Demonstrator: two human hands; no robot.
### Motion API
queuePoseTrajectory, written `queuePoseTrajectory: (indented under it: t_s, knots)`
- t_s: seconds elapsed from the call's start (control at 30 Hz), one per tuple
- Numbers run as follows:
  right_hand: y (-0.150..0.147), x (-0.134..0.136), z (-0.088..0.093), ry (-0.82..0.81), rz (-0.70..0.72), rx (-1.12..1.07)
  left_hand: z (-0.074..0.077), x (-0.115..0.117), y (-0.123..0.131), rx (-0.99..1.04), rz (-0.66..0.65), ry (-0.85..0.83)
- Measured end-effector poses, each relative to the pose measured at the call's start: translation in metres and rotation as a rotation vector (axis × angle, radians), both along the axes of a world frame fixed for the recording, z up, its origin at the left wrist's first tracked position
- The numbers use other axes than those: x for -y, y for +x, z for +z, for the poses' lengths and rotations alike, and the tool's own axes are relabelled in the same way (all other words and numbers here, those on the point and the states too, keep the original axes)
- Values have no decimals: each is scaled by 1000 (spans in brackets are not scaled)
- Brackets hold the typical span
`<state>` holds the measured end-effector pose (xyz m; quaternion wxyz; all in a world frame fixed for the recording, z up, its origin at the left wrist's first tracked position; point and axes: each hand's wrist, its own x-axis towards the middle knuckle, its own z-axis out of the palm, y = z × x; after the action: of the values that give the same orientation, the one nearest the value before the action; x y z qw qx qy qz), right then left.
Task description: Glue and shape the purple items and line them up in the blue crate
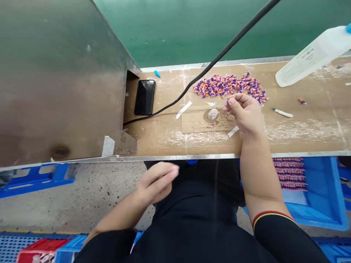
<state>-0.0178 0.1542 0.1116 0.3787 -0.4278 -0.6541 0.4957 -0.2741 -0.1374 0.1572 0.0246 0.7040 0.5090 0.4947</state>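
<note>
My right hand (pixel 244 113) hovers above a cardboard sheet (pixel 197 122) on the brown workbench (pixel 164 137), its thumb and forefinger pinching a small purple piece (pixel 227 103). Just beyond the fingers lies a heap of small purple and orange pieces (pixel 227 86). A small clear glass bottle (pixel 212 114) stands on the cardboard, left of that hand. My left hand (pixel 156 181) is below the bench edge, in front of my body, with its fingers close together and blurred at the tips.
A white plastic jug (pixel 315 56) lies at the back right, and a white-handled knife (pixel 282 113) rests on the bench. A black phone (pixel 144 97) and black cable (pixel 208 69) lie left. A metal panel (pixel 60 80) rises further left. Below stands a blue crate (pixel 320 193).
</note>
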Motion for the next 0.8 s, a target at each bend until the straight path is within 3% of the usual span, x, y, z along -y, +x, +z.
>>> queuePoseTrajectory:
  t_s: [0.07,0.17,0.27,0.33,0.43,0.53,0.8]
  knots:
    - [2,1,-1,-18,-7,-23,-3,-31,21,12,-130,48]
    - [2,4,2,-26,3,-18,-2,-99,32,150,-255,61]
    - [1,8,8,1,4,23,-12,-156,33,335,-357,-56]
    - [0,10,12,53,5,35,-25,-176,34,472,-343,-160]
    - [-1,16,17,114,31,44,-46,-184,36,671,-275,-289]
    - [-3,22,19,142,46,83,-57,-181,35,779,-282,-382]
    - [-2,27,18,418,-54,267,-53,-182,30,890,-321,-506]
